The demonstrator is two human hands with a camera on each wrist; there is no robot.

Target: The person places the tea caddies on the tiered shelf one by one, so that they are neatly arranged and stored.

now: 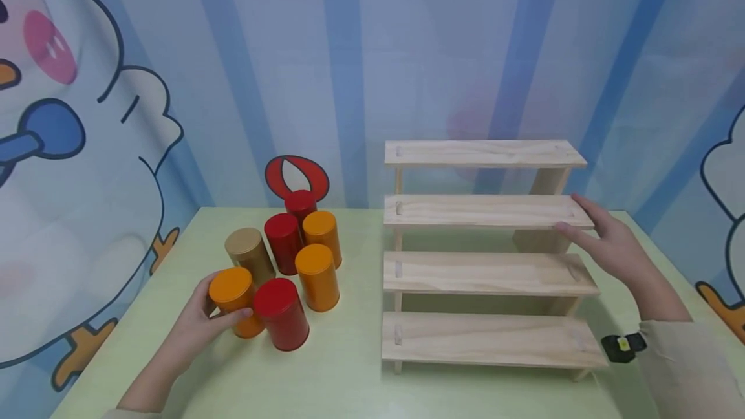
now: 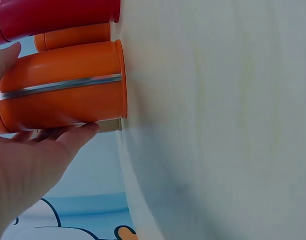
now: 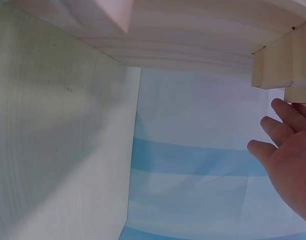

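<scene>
In the head view, my left hand (image 1: 200, 325) grips an orange canister (image 1: 247, 325), thumb in front and fingers round its far side. The left wrist view shows this orange canister (image 2: 63, 107) with a silver seam and its base at the table surface. Right beside it stands a red canister (image 1: 285, 319), and a gold canister (image 1: 256, 264) is just behind. On the right, my right hand (image 1: 617, 247) holds the right end of a four-tier wooden shelf (image 1: 483, 211) at the second board from the top. Several fingers of the right hand (image 3: 292, 155) show beside the wood in the right wrist view.
Two more orange canisters (image 1: 318, 283) and two more red canisters (image 1: 283, 244) stand upright in the same cluster, left of the shelf. The pale green table (image 1: 186, 257) meets a blue striped backdrop (image 1: 396, 70). A black wrist device (image 1: 624, 346) sits by the right sleeve.
</scene>
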